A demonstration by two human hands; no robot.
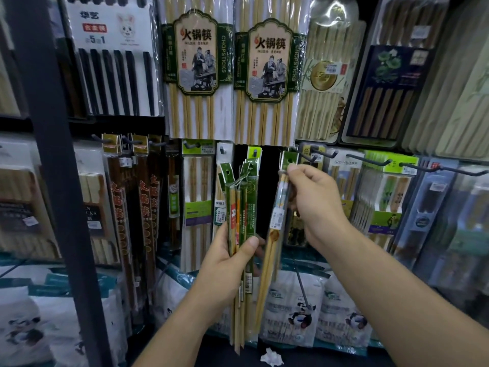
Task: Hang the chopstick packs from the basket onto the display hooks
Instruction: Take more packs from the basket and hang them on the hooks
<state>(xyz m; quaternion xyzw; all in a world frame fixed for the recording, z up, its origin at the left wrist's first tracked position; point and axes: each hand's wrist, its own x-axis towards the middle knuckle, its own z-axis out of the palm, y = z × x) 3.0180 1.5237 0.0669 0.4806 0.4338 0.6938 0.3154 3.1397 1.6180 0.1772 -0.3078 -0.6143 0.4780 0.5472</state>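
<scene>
My left hand point(227, 263) grips a bundle of several green-topped chopstick packs point(239, 207) upright in front of the display. My right hand point(315, 202) pinches the top of a single chopstick pack point(274, 234) near its green header, which it holds up close to a black display hook point(304, 154). The pack hangs slanted down to the left from my fingers. Whether its hole is on the hook I cannot tell. No basket is in view.
More hooks point(370, 158) with hung packs run to the right. Large bamboo chopstick packs point(198, 70) hang above. A dark shelf upright point(53, 154) stands at the left. White panda-print bags point(296, 308) lie below, and a crumpled paper scrap point(271, 357) lies on the dark surface underneath.
</scene>
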